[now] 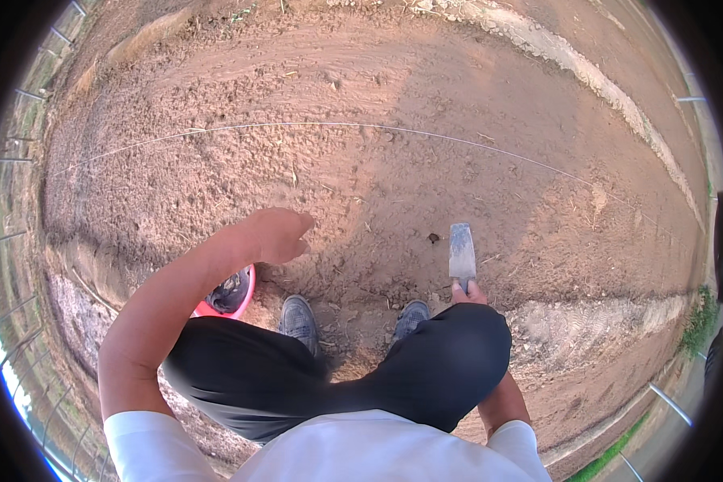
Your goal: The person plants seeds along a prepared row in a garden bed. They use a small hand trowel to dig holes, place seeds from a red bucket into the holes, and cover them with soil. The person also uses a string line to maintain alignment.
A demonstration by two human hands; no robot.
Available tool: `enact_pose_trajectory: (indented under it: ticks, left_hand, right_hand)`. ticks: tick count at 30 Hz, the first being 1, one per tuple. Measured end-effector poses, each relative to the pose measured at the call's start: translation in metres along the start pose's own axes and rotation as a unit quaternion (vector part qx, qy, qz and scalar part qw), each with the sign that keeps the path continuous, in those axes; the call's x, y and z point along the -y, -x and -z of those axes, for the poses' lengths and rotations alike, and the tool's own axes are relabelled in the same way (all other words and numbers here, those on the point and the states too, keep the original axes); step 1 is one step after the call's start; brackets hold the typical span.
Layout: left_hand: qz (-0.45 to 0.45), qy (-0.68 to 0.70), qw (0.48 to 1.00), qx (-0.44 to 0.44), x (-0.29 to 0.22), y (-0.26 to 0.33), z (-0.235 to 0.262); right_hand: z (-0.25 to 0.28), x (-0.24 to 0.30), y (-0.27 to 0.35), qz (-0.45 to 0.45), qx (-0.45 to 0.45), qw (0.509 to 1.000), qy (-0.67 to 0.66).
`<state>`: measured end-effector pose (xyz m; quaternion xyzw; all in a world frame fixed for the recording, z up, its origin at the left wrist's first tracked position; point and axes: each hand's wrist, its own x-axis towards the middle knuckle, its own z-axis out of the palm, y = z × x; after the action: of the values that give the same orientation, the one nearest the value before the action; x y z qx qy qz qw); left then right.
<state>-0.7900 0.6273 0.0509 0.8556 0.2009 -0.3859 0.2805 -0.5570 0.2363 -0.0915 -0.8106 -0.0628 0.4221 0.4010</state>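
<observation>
My right hand (471,293) is wrapped round the handle of a trowel (462,249) with a flat, soil-smeared blade that points away from me. Just left of the blade, a small dark spot (434,238) marks the brown soil; I cannot tell whether it is a hole or a clod. My left hand (279,234) hovers over the soil on the left, fingers curled in and pointing right. Whatever its fingertips hold, if anything, is too small to make out. Below that hand and forearm stands a pink-red bucket (251,291), partly covered, with dark material inside.
A thin pale string (313,124) runs across the soil (337,173) in front of me. My shoes (299,320) stand at the edge of the bed, between my bent knees. A pale ridge (570,56) curves along the far right. Metal poles (671,404) line both sides.
</observation>
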Motion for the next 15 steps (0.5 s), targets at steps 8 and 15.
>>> enact_pose_trajectory:
  ticks: [8, 15]
  left_hand:
    - [-0.205, -0.069, 0.968, -0.123, -0.099, 0.045, 0.023]
    - [-0.166, -0.002, 0.979, -0.116, -0.131, 0.040, 0.033]
  right_hand:
    - [0.013, -0.038, 0.022, -0.006, -0.039, 0.999, -0.001]
    - [0.016, -0.057, 0.014, -0.008, -0.085, 0.995, 0.047]
